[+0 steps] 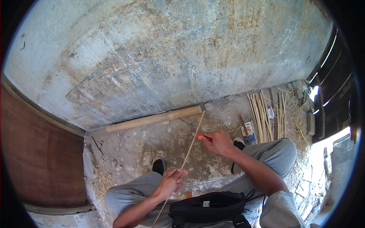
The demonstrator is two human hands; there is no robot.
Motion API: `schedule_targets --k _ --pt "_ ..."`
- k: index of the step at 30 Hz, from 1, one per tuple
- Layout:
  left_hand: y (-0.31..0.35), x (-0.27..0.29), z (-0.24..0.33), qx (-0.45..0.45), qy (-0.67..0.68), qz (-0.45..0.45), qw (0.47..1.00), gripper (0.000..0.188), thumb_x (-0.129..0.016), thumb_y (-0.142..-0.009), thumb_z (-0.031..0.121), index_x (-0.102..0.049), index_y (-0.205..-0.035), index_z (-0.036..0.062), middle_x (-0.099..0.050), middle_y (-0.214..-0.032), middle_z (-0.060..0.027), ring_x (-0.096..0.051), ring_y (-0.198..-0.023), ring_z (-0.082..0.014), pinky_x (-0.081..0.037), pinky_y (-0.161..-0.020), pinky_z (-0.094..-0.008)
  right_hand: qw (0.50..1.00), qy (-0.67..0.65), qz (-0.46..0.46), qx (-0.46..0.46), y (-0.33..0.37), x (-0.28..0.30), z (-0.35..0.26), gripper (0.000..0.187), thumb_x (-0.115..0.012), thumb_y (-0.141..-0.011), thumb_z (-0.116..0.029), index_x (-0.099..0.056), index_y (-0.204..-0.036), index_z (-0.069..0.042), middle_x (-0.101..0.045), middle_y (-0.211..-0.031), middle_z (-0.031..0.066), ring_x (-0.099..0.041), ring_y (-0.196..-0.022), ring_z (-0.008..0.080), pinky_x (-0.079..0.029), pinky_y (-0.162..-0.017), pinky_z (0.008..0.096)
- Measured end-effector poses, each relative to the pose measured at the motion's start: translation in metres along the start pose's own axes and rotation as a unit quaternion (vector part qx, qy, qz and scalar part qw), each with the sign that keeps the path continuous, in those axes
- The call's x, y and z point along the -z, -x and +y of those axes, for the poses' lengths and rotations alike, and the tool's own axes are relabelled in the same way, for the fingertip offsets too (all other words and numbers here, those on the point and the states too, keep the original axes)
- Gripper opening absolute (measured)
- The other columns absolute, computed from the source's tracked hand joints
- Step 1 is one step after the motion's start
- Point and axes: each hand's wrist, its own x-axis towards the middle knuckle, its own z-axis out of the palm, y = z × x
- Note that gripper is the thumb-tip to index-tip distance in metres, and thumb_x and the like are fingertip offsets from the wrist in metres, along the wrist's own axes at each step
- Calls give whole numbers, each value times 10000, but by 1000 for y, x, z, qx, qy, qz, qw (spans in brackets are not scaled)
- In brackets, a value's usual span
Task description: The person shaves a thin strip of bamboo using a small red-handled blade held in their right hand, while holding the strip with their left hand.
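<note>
Angle matters, so does grip

My left hand (173, 183) pinches the pale strip (189, 153), which slants up away from me; I'd keep that hold firm and low (bare skin, remember). Rightward, the red knife (205, 137) crosses it, handle wrapped in my right hand (219, 143). Shallow and light, I'd say. Split sticks (261, 118) lie further right.

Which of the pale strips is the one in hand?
The long strip slanting up from the left hand, crossed in view by the red knife in the right hand. The other strips lie on the floor at right.
</note>
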Motion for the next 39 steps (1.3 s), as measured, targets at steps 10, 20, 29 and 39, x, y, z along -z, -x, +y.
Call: schedule_targets --k 10,20,29,39 --pt "16 8 4 35 -33 -23 999 314 -389 -1105 214 -582 -1145 -29 -361 -665 45 -282 -480 -45 -217 -414 -236 992 20 53 -116 -28 15 50 392 -583 -972 -443 -777 -964 -102 -687 -721 191 -680 -717 420 -557 -705 503" --pt "-3 14 2 30 -5 -27 999 357 -391 -1110 253 -586 -1216 -27 -377 -675 57 -284 -480 -34 -224 -413 -224 996 -22 -8 -91 -16 12 5 365 -581 -975 -442 -775 -1050 -141 -682 -736 191 -683 -711 396 -551 -693 475" --pt "-9 8 3 1 -7 -13 1000 328 -386 -1103 221 -596 -1208 -8 -380 -671 67 -304 -482 -25 -231 -412 -213 994 -47 -95 27 14 8 -15 358 -587 -976 -442 -765 -1132 -175 -692 -725 165 -685 -677 376 -551 -654 464" --pt "-7 -4 6 -25 14 1 1000 288 -420 -1090 212 -600 -1150 -4 -364 -656 58 -304 -473 -31 -213 -418 -226 998 -18 -50 43 18 9 -20 356 -616 -956 -447 -777 -1073 -152 -711 -747 156 -696 -676 374 -567 -644 474"
